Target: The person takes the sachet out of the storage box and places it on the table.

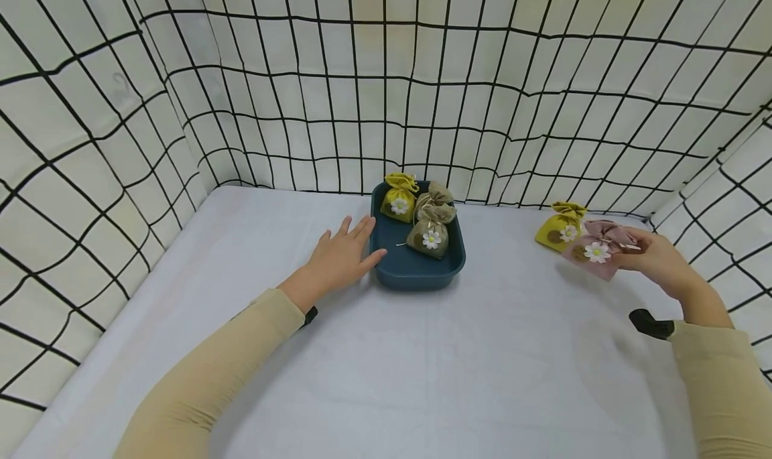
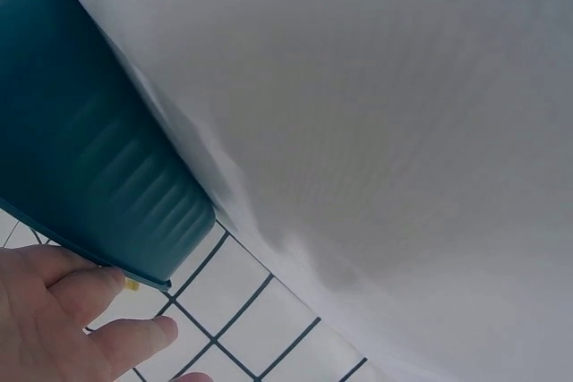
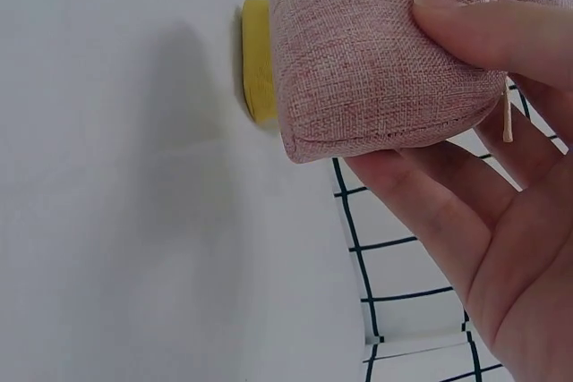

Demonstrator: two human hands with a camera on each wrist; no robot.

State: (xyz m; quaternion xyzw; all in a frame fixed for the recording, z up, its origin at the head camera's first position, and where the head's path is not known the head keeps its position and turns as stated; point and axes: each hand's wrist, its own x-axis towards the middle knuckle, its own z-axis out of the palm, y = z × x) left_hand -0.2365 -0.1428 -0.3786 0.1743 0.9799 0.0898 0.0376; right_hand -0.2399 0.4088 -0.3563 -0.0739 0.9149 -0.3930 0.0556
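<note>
A dark teal tray [image 1: 416,271] stands mid-table and holds a yellow sachet [image 1: 399,198] and two olive-brown sachets [image 1: 431,232], each with a white daisy. My left hand [image 1: 340,256] lies flat with straight fingers against the tray's left wall [image 2: 89,158]. My right hand [image 1: 654,258] holds a pink daisy sachet [image 1: 597,246] just above the table at the right, thumb on top and fingers beneath [image 3: 376,60]. A second yellow sachet [image 1: 561,226] sits on the table right behind the pink one [image 3: 257,60].
A white cloth [image 1: 422,365] covers the table. Curtain walls [image 1: 386,77] with a black grid close in the back, left and right sides. The right wall [image 1: 736,198] is close behind my right hand.
</note>
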